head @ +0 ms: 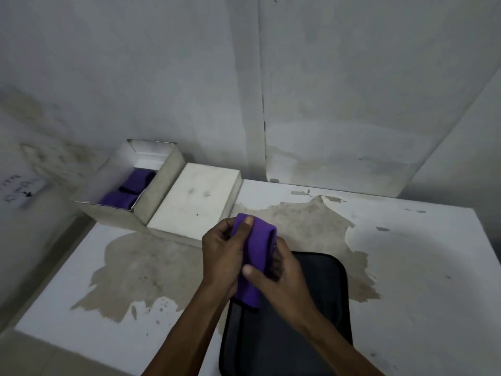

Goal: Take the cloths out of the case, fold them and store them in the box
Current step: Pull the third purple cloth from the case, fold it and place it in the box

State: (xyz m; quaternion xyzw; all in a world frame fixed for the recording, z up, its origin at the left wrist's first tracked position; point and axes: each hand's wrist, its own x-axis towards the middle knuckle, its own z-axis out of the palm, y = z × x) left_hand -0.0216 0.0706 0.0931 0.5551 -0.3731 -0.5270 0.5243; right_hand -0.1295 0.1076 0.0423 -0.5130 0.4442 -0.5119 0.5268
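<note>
Head view: purple cloth (253, 256) pinched by left hand (221, 256) and right hand (282, 275), above the case (320, 308). Could unroll if loosened before reaching the box (160, 177) beyond the case.

White table (406, 267), paint worn off in a big brownish patch (151, 270) across the middle. Black case (311, 308) lies flat at the near edge. Left of the case and farther back, white lid (195, 199) lies top up. Open white box (160, 183) touches the lid's left side, at the table's far left corner, against the wall. Two purple cloths (127, 191) inside the box.
</note>
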